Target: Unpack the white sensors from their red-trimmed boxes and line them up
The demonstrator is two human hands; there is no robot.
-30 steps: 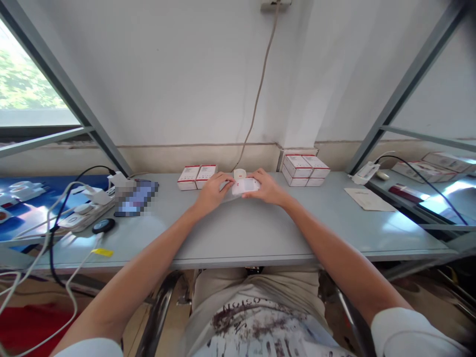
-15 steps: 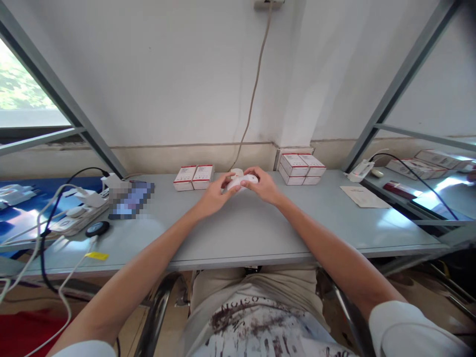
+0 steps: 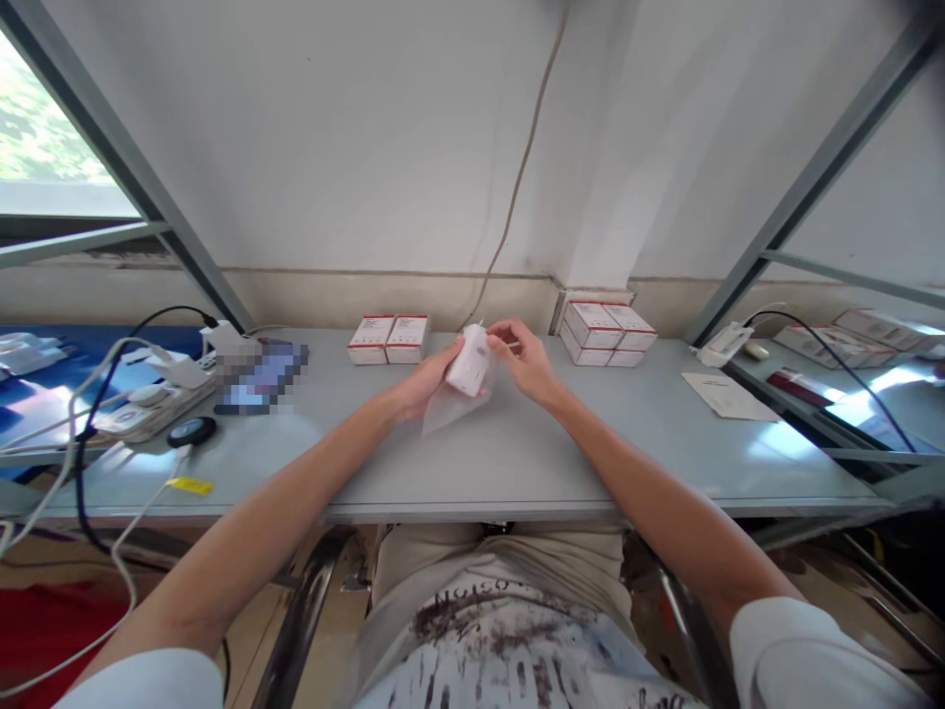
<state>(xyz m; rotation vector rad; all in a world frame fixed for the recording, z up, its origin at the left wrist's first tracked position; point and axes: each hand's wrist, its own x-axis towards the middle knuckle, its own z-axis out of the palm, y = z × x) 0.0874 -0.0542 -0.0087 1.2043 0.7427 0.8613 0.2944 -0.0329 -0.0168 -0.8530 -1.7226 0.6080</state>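
Note:
A white plug-like device (image 3: 468, 366) with small slots on its face and thin prongs at its top is held above the middle of the table. My left hand (image 3: 431, 380) grips it from the left side. A clear plastic bag (image 3: 447, 406) hangs below the device, beside my left fingers. My right hand (image 3: 523, 356) is at the device's upper right, fingers curled with the tips pressed together; whatever they pinch there is too small to name.
Two small white-and-red boxes (image 3: 389, 340) stand behind my left hand, several more (image 3: 606, 333) at the back right. A phone (image 3: 266, 377), a power strip (image 3: 158, 406), a round black item (image 3: 192, 431) and cables lie left. A paper sheet (image 3: 727, 396) lies right.
The device has turned from lying sideways to upright, its slotted face now showing. The clear bag has come into sight below it. My right hand has shifted slightly to the right.

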